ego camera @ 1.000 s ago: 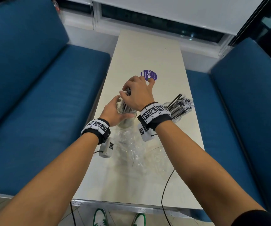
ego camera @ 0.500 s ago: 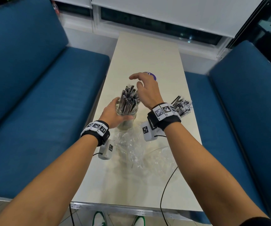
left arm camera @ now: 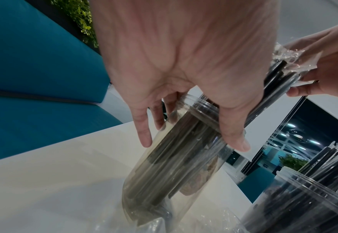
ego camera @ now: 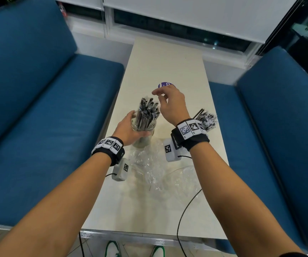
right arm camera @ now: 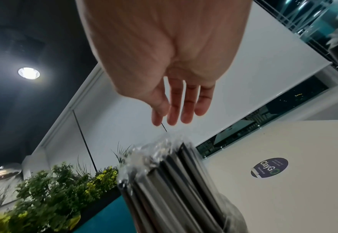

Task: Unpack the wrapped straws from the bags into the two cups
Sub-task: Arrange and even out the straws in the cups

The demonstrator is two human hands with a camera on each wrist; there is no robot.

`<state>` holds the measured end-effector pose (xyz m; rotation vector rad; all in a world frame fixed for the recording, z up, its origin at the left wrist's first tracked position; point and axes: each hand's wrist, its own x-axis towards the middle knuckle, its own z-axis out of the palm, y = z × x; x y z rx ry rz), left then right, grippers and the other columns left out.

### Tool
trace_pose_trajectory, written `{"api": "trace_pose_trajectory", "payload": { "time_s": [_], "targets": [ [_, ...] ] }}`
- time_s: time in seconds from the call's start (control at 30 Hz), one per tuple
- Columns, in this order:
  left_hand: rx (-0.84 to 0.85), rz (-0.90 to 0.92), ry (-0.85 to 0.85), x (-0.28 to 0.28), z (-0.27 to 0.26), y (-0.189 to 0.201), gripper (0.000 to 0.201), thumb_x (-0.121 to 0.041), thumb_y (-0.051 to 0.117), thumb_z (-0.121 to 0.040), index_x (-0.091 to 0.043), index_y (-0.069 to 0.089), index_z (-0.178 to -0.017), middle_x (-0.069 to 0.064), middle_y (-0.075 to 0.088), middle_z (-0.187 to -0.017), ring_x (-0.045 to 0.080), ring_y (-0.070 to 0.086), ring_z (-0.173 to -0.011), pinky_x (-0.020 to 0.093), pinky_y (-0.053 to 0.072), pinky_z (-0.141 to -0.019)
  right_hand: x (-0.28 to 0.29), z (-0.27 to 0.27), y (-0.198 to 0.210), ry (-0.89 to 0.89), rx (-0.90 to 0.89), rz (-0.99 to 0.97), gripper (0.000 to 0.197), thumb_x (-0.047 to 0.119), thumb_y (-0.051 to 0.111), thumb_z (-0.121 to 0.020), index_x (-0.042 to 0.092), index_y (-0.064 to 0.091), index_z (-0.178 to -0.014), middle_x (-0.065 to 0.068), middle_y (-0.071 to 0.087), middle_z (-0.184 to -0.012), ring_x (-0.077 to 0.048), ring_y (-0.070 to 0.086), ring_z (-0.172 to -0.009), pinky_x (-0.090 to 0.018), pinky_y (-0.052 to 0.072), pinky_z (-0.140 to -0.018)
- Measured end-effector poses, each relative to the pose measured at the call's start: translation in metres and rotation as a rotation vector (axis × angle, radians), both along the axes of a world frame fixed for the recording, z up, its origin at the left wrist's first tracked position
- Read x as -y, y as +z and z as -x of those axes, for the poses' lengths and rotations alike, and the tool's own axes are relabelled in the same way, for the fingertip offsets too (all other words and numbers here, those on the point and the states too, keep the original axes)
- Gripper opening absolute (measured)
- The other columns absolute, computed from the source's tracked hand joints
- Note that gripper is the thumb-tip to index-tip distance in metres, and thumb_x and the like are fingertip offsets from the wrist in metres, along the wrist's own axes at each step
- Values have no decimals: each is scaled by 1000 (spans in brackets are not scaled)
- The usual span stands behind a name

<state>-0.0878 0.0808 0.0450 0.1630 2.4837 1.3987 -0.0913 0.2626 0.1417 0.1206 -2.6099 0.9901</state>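
Note:
A clear plastic cup [ego camera: 143, 133] stands on the cream table [ego camera: 164, 62], packed with dark wrapped straws [ego camera: 147, 112] that stick out of its top. My left hand [ego camera: 129, 128] grips the cup's side; in the left wrist view its fingers [left arm camera: 232, 138] wrap the cup [left arm camera: 174, 165] just below the rim. My right hand [ego camera: 171, 104] hovers just right of the straw tops with fingers relaxed and holds nothing; the right wrist view shows its straight fingers [right arm camera: 184, 107] above the straws [right arm camera: 164, 173]. A second cup of straws [ego camera: 207, 118] stands at the right, partly hidden by my right wrist.
Crumpled clear plastic bags [ego camera: 149, 164] lie on the table just in front of the cups. A purple round sticker [ego camera: 165, 84] sits beyond my right hand. Blue benches [ego camera: 47, 108] flank the table. A black cable [ego camera: 184, 210] runs off the near edge.
My right hand has let go of the straw tops and lifted off to the right, leaving the straws standing uncovered in the cup. My left hand still grips the cup.

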Motion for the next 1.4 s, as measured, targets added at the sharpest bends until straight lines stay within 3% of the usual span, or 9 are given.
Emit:
{"api": "trace_pose_trajectory", "payload": {
  "time_s": [0.17,0.33,0.5,0.73,0.83,0.93,1.1,1.23,1.4],
  "targets": [
    [2,0,1,0,0,-1,119,-53,96,-68,-23,31,-164,-1,53,-159,24,55,-141,48,43,-120,-8,-4,7,14,121,-53,47,-14,49,-94,14,72,-124,-8,64,-128,-19,61,-113,-18,42,-99],
    [7,-21,6,1,-1,-2,126,-64,95,-59,-24,33,-162,-2,57,-155,24,58,-136,49,46,-118,-9,-4,2,74,263,-127,35,11,70,-95,26,74,-126,-11,64,-125,-25,65,-99,-35,50,-100],
    [-1,-40,11,1,-2,0,115,-58,97,-62,-26,39,-157,-3,61,-149,20,61,-129,42,47,-114,1,-8,-10,-46,231,92,14,4,70,-94,10,80,-101,-6,72,-93,-30,76,-74,-36,65,-71],
    [-10,-75,24,0,-7,6,94,-40,96,-73,-24,46,-151,-12,60,-126,14,58,-115,30,44,-99,5,-7,-15,-209,221,440,13,-7,68,-92,-1,79,-96,-23,74,-100,-20,72,-59,-21,62,-59],
    [-5,-82,21,0,-8,8,93,-39,96,-74,-23,46,-152,-7,63,-133,14,57,-114,29,43,-98,6,-11,-17,-185,260,297,15,-2,68,-93,5,80,-95,-16,77,-92,-25,70,-67,-31,63,-79],
    [-6,-66,16,0,-7,8,96,-40,96,-74,-24,45,-153,-2,64,-143,14,57,-116,31,45,-100,3,-12,-7,-132,293,98,29,3,54,-98,13,78,-111,-8,77,-100,-16,62,-88,-12,39,-83],
    [3,-52,22,-1,-7,10,94,-37,96,-74,-25,44,-152,-2,64,-145,16,58,-121,39,48,-110,15,-3,3,-56,187,-17,45,40,46,-104,28,51,-147,-12,51,-146,-32,43,-138,-47,38,-111],
    [41,-43,18,-1,-4,5,92,-36,96,-75,-23,46,-152,-4,66,-135,22,63,-124,44,51,-108,38,1,-8,137,215,-363,76,82,53,-83,52,36,-151,-5,30,-163,-39,29,-146,-64,39,-107],
    [23,-11,20,-3,-1,4,89,-36,94,-76,-22,45,-149,-3,66,-128,25,64,-119,40,52,-101,47,11,-28,171,170,-408,27,36,63,-95,20,64,-117,-8,60,-118,-32,52,-107,-50,55,-88]
  ]
}}
